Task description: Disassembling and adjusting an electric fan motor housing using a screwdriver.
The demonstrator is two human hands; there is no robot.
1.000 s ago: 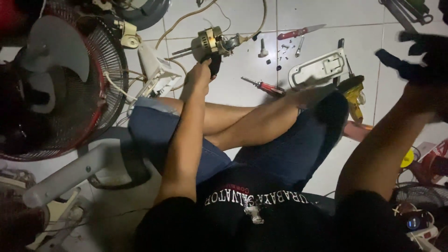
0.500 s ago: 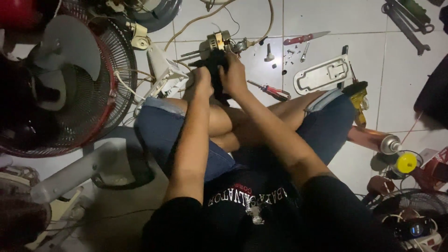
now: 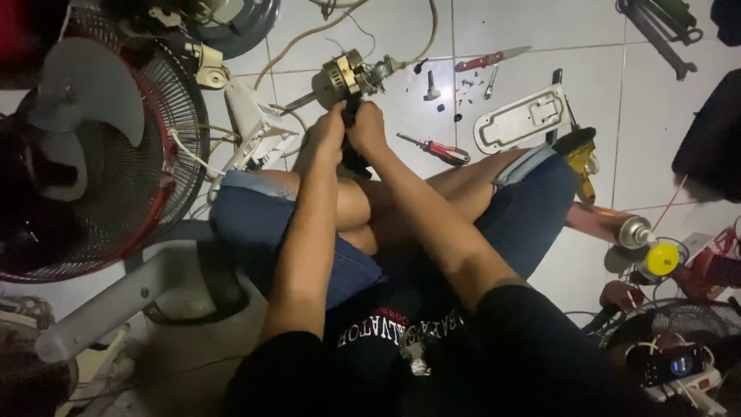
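Observation:
I sit cross-legged on a white tiled floor. My left hand (image 3: 330, 130) and my right hand (image 3: 367, 127) are pressed together, both closed on a black object (image 3: 353, 158) that I cannot identify. It hangs down between them over my knees. Just beyond my fingers lies a brass-coloured fan motor (image 3: 345, 73) with its shaft and a cable, touching or nearly touching the black object's top.
A fan cage with a grey blade (image 3: 93, 147) fills the left. A white fan housing (image 3: 255, 123) lies beside the motor. Right of my hands are a red-handled screwdriver (image 3: 436, 148), small screws (image 3: 463, 93), a white cover plate (image 3: 523, 117), a spray can (image 3: 610, 224) and wrenches (image 3: 656, 35).
My right arm swung in from the far right and joined my left hand at the motor. Both hands now grip the black object together.

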